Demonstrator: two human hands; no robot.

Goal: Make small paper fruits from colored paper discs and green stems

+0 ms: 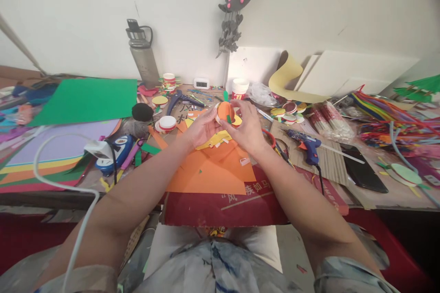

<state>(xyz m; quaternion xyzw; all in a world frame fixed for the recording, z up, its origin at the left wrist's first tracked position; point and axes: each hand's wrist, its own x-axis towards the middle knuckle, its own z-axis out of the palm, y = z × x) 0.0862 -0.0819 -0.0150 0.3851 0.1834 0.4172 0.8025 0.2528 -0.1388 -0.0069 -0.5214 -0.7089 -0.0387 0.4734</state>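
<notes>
Above the orange paper sheets (206,176), my left hand (203,127) is closed on a small round paper craft piece (225,112), gripping its left side. It has an orange face, a pale rim and green bits at top and lower right; it looks like a cut-down paper cup. From the right, my right hand (248,126) pinches the same piece with thumb and fingers. Yellow paper scraps (218,138) lie below both hands. Just behind stands a white and red paper cup (239,88).
A blue glue gun (311,146) and a black phone (364,169) lie on the right. Colourful pipe cleaners (388,114) pile beyond them. Green sheet (92,100), grey bottle (142,55), dark-handled scissors (174,100) and a white cable (51,183) are on the left.
</notes>
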